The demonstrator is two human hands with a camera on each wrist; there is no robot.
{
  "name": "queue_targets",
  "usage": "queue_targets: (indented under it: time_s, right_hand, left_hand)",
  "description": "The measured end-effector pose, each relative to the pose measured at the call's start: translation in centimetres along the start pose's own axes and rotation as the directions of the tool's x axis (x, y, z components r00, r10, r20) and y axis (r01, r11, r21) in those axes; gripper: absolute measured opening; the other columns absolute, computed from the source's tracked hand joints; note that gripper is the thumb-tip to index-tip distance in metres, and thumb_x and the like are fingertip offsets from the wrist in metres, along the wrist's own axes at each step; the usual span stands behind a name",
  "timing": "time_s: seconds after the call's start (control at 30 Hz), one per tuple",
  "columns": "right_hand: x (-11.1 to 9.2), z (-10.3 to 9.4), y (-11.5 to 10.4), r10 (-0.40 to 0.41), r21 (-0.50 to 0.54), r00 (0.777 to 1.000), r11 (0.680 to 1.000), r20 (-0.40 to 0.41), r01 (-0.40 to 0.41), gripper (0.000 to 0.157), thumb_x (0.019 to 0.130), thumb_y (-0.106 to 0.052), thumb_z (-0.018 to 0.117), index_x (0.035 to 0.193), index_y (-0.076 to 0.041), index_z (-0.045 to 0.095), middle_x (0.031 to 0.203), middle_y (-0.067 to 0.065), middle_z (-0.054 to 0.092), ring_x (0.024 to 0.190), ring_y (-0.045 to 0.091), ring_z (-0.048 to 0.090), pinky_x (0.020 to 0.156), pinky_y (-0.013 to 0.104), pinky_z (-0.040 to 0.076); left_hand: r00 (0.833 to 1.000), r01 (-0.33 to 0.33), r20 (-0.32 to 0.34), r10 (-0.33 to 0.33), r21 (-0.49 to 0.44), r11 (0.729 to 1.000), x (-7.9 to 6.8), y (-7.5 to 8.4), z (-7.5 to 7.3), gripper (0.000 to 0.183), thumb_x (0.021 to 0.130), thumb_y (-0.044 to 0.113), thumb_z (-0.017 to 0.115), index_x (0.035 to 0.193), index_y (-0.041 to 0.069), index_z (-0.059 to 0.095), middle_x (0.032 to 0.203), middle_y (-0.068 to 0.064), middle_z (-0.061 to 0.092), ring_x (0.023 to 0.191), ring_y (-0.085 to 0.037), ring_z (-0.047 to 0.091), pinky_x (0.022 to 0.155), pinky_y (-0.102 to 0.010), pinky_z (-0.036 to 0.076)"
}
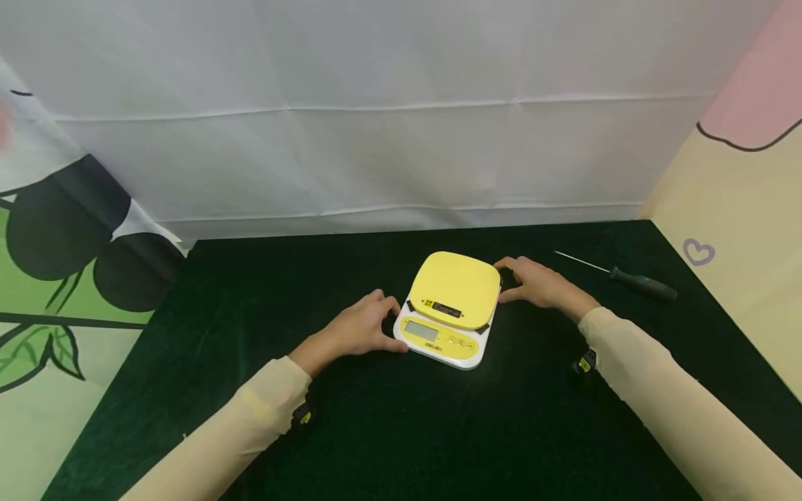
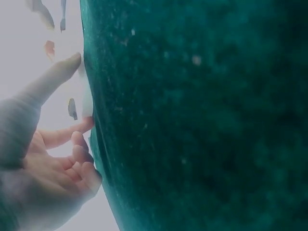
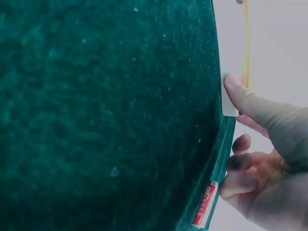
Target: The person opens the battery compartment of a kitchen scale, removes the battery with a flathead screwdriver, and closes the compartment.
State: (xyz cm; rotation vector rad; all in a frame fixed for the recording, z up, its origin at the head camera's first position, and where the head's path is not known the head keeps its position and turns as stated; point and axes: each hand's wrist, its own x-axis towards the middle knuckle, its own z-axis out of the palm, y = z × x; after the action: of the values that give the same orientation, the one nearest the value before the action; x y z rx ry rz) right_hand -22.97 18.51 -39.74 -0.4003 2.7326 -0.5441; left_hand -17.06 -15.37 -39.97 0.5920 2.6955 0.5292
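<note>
A digital kitchen scale with a yellow platform and a white base sits on the dark green cloth, turned slightly askew. My left hand grips its left side, thumb at the front corner and index finger farther back along the edge. On the opposite side my right hand holds the scale's right edge, its thumb against the white side wall in the right wrist view. The other fingers of both hands curl loosely beside the base. A red and white battery-like cylinder lies by the right fingers.
A screwdriver with a dark handle lies to the right, beyond my right hand. Green cloth covers the table. A white curtain hangs along the back edge, with printed sheets on both sides.
</note>
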Motion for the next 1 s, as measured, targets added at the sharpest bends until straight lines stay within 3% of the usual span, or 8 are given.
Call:
queue_targets:
  time_s: [0.17,0.33,0.63,0.8,1.0]
  right_hand:
    - [-0.7,0.1,0.0,-0.003,0.024,1.0,1.0,-0.021,0.003,0.068,0.086,-0.03,0.076,0.142,-0.007,0.045,0.108,0.014,0.053,0.092,0.027,0.049,0.07,0.034,0.043]
    - [-2.2,1.0,-0.3,-0.013,0.114,0.999,0.993,-0.044,0.018,0.076,0.086,-0.033,0.075,0.144,0.001,0.04,0.102,0.015,0.053,0.083,0.023,0.05,0.064,0.03,0.043]
    - [-4.5,3.1,-2.0,0.117,0.253,0.989,0.963,-0.086,-0.092,0.082,0.085,-0.042,0.074,0.148,-0.006,0.036,0.092,0.011,0.047,0.069,0.02,0.046,0.057,0.029,0.039]
    - [-4.8,3.5,-2.3,0.132,0.291,0.985,0.952,-0.111,-0.095,0.08,0.084,-0.039,0.076,0.147,-0.008,0.037,0.088,0.008,0.045,0.067,0.02,0.045,0.057,0.029,0.038]
    - [-4.7,3.3,-2.0,0.088,0.274,0.985,0.961,-0.151,-0.044,0.077,0.084,-0.035,0.077,0.146,-0.005,0.042,0.081,0.006,0.044,0.064,0.019,0.044,0.057,0.029,0.037]
  left_hand:
    - [1.0,0.016,0.02,-0.015,-0.069,0.997,0.3,0.0,-0.5,0.057,0.078,0.054,0.076,0.119,0.018,0.061,0.099,-0.004,0.047,0.08,-0.018,0.049,0.065,-0.029,0.044]
    - [1.0,0.019,0.018,-0.016,-0.145,0.989,1.9,-0.6,-1.1,0.064,0.078,0.05,0.077,0.129,0.017,0.056,0.106,-0.007,0.048,0.087,-0.02,0.05,0.069,-0.03,0.045]
    - [1.0,-0.013,0.015,0.016,-0.22,0.975,4.6,-0.7,-1.2,0.07,0.078,0.043,0.08,0.134,0.016,0.05,0.11,-0.008,0.047,0.09,-0.022,0.049,0.071,-0.03,0.044]
    - [1.0,-0.009,0.003,0.009,-0.243,0.97,5.1,-0.4,-1.3,0.066,0.077,0.04,0.081,0.13,0.013,0.052,0.109,-0.009,0.047,0.091,-0.022,0.049,0.072,-0.03,0.044]
    - [0.999,-0.04,-0.034,0.032,-0.268,0.963,5.0,-0.3,-1.0,0.063,0.078,0.037,0.081,0.127,0.011,0.053,0.108,-0.009,0.047,0.091,-0.021,0.047,0.073,-0.029,0.041]
